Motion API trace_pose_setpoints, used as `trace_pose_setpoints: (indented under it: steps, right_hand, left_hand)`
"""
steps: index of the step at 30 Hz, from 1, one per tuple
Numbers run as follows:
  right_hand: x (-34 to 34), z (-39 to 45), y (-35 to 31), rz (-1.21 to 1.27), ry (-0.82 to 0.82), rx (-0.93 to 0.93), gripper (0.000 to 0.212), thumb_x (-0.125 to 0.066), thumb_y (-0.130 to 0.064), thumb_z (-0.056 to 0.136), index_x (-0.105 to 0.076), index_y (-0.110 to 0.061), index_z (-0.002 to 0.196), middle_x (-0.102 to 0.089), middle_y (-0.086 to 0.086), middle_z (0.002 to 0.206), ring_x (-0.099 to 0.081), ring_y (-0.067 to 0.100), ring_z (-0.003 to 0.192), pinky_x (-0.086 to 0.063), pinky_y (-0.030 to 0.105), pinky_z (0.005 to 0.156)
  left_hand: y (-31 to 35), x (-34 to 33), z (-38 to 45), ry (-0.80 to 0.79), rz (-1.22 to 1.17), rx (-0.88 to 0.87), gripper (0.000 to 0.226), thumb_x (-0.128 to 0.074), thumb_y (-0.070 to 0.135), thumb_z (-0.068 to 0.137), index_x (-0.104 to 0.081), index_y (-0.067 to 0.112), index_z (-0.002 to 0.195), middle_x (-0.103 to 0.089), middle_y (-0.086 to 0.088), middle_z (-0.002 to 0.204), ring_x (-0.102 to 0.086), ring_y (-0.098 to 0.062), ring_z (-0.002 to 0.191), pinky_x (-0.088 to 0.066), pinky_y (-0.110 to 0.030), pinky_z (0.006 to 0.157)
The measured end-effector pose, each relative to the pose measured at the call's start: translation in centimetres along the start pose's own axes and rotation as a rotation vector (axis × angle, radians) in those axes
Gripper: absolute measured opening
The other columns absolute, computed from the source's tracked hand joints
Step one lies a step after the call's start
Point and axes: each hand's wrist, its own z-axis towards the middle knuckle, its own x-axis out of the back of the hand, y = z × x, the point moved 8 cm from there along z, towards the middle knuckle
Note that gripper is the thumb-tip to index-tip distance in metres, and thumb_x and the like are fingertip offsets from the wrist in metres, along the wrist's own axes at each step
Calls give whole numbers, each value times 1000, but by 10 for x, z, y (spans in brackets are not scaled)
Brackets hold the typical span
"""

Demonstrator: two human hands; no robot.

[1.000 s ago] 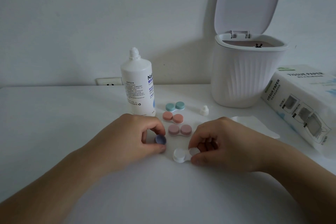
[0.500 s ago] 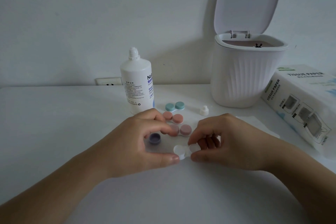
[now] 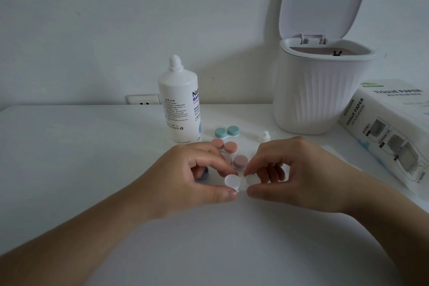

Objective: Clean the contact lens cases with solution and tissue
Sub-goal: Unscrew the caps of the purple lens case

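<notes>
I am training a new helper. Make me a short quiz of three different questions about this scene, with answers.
1. True or false: the solution bottle has its cap on.
2. Which case do both hands grip? A teal, B white, C pink.
3. Fill in: the bin lid is ____.

Key: 1 false, the small cap stands on the table. 2 B, the left hand and right hand pinch the white case. 3 open.
</notes>
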Motion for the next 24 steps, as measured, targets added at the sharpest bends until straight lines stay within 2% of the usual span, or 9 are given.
trace_pose_setpoints:
  steps: [7,12,15,19,20,21,22,23,24]
  right_hand:
    - [27,-3,8,-5,162,-27,27,-70,-50,79,-73,-36,103,-67,-12,85,-64,15,75,-53,26,66]
    - [65,-16,44,-144,350,-238,19,-65,-43,83,-72,-38,100,-69,-17,80,-65,6,71,-57,20,67]
    - [73,-26,65,-346,285,-376,16,-67,-34,89,-72,-37,104,-65,-26,86,-61,-7,76,-45,8,68]
    - [66,-44,78,-410,191,-486,15,-68,-43,88,-72,-40,102,-64,-26,83,-60,-11,72,-43,8,65]
    - [62,-48,80,-410,178,-512,17,-66,-47,87,-71,-41,102,-65,-24,85,-60,-8,73,-45,11,67]
    - [59,-51,83,-414,174,-534,20,-65,-51,86,-71,-41,102,-65,-23,88,-60,-6,76,-48,16,70]
    - [56,-53,84,-427,180,-542,22,-65,-53,85,-71,-40,102,-64,-23,92,-60,-4,81,-49,21,74]
    - [54,-54,84,-449,194,-532,24,-66,-54,85,-71,-38,102,-63,-23,95,-59,1,85,-47,23,78]
    - [52,-53,83,-476,204,-511,25,-67,-54,85,-72,-36,102,-61,-23,96,-56,4,90,-45,24,82]
  left_hand:
    - [-1,4,0,15,-66,16,32,-88,9,76,-78,39,85,-67,34,80,-54,23,75,-37,-4,60]
    - [-11,8,2,50,-73,91,23,-87,20,78,-78,39,87,-42,19,49,-32,-4,51,-31,-7,54]
    - [-16,9,1,60,-104,119,22,-86,22,79,-78,41,87,-38,16,48,-28,-8,54,-34,-11,57]
    - [-18,10,1,81,-90,111,17,-84,32,75,-79,40,89,-27,12,52,-29,-6,52,-36,-12,57]
    - [-18,10,1,85,-105,108,16,-85,29,75,-79,37,88,-28,13,52,-29,-3,54,-35,-9,57]
    - [-18,9,1,79,-123,108,16,-86,22,77,-79,32,87,-31,14,50,-45,16,53,-35,-7,56]
    - [-17,7,1,68,-135,105,16,-86,15,79,-79,27,86,-40,18,48,-38,25,96,-34,-5,55]
    - [-16,5,1,56,-143,109,16,-85,11,80,-79,25,85,-54,24,53,-20,12,70,-34,-4,55]
    - [-14,4,1,47,-154,114,16,-84,11,80,-78,25,86,-68,29,69,-48,23,67,-34,-5,56]
